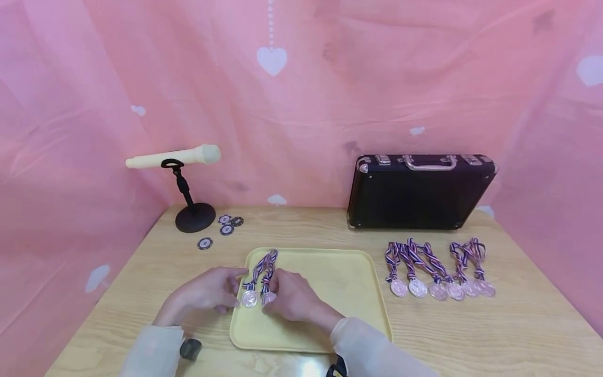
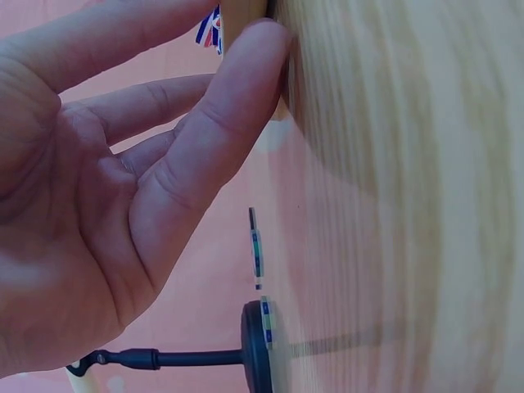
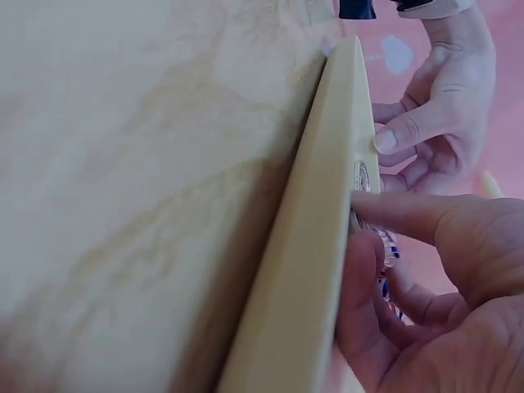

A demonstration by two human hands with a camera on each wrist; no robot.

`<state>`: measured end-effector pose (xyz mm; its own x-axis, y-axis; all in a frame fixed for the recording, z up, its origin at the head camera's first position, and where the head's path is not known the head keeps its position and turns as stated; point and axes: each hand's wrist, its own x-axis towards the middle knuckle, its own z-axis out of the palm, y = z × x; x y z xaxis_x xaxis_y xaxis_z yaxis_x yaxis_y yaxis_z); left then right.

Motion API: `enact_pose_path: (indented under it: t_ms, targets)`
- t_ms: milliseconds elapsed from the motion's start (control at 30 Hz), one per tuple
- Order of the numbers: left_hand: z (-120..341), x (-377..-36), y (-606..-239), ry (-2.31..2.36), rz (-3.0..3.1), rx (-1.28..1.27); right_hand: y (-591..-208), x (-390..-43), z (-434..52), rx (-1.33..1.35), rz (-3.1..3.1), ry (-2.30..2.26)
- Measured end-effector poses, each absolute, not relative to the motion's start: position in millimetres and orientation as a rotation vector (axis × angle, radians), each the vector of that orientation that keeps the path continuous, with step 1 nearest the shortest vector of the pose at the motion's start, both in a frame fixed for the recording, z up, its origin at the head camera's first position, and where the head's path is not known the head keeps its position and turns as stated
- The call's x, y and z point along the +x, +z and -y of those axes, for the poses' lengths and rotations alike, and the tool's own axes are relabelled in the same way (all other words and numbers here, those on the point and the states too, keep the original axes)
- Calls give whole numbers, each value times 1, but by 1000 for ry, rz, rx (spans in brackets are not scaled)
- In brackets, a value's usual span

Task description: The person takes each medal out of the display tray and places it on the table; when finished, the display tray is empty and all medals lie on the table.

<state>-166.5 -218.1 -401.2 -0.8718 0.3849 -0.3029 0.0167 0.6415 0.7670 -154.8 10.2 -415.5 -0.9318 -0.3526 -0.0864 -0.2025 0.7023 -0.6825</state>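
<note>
Two silver medals with red, white and blue ribbons lie side by side on the left part of a cream tray [image 1: 339, 293]. My right hand [image 1: 294, 296] pinches the second medal [image 1: 268, 298] by its disc; in the right wrist view the thumb and a finger meet at its edge. The first medal [image 1: 249, 299] lies flat to the left of it. At the tray's left rim is my left hand [image 1: 209, 290], its fingers loosely bent and holding nothing. In the left wrist view its thumb rests against the tray edge.
Several more medals [image 1: 417, 288] lie in a row right of the tray. Behind them stands a black case [image 1: 421, 193]. A white microphone [image 1: 174, 158] on a black stand [image 1: 195, 217] is at the back left, with several poker chips [image 1: 204, 243] beside it.
</note>
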Motion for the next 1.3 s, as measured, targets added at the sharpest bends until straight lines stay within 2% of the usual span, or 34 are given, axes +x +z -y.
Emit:
enact_pose_path:
  t_ms: [400, 733, 1033, 1300]
  targets:
    - [217, -164, -399, 1141, -2409, 268, -416, -158, -39, -390, -2274, -1502]
    - [221, -163, -400, 1158, -2402, 328, -389, -166, -82, -239, -2165, -1720]
    - [220, -162, -402, 1177, -2395, 315, -359, -161, -157, -173, -2072, -1909]
    - [219, -162, -403, 1176, -2396, 309, -348, -152, -255, -124, -2104, -2032]
